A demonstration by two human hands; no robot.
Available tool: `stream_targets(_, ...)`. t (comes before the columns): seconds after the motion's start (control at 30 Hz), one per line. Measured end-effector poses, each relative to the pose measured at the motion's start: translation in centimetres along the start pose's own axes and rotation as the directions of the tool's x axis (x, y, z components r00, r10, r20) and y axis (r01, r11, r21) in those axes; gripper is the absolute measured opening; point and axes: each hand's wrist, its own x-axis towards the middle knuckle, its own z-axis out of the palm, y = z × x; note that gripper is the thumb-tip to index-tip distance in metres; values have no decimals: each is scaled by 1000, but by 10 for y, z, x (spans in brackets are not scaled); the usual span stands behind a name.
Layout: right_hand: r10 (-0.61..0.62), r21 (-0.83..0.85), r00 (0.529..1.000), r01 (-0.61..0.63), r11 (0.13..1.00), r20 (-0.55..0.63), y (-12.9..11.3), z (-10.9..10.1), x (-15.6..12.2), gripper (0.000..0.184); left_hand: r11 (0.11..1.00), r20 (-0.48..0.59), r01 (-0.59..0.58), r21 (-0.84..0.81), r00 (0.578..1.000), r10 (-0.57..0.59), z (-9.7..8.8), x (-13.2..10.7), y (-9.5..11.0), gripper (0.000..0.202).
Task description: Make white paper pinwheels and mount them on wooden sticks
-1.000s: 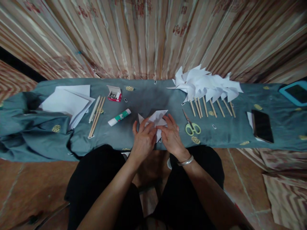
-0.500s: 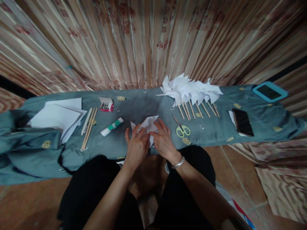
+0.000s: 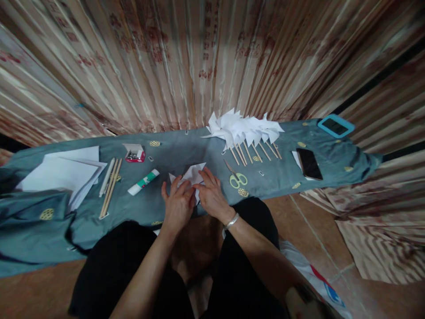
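A partly folded white paper pinwheel (image 3: pixel 195 173) lies on the cloth-covered table in front of me, its pointed corners showing past my fingers. My left hand (image 3: pixel 179 201) bends over its left side, fingertips holding the paper near the middle. From the right, my right hand (image 3: pixel 212 195) grips the same paper, thumb and forefinger meeting the left fingers at its centre. Both hands hide much of the sheet. To the left lies a glue stick (image 3: pixel 144 182) with a green band. Green-handled scissors (image 3: pixel 237 178) rest to the right.
Finished paper pinwheels on sticks (image 3: pixel 242 128) lie overlapped at the back. On the left are white paper sheets (image 3: pixel 59 175), wooden sticks (image 3: pixel 111 188) and an open box of pins (image 3: pixel 135 153). At right lie a phone (image 3: pixel 309 164) and a blue-framed device (image 3: pixel 336 126).
The view has swung a little to the right, so everything sits further left. Both hands stay on the paper, with only slight finger movement.
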Motion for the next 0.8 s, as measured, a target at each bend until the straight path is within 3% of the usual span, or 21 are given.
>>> stream_targets(0.43,-19,-30,998,21,999,66,-4,-8,-2,36,998,-46,40,-57,998,-43,-1,-16,0,29)
stream_targets(0.67,-58,-34,986,64,997,153,-5,-17,-3,39,964,-154,212,-161,959,-236,-14,-30,-13,33)
stream_targets(0.8,-116,-33,964,127,991,241,-3,-26,-1,49,944,-150,230,-235,951,-269,-19,-36,-20,34)
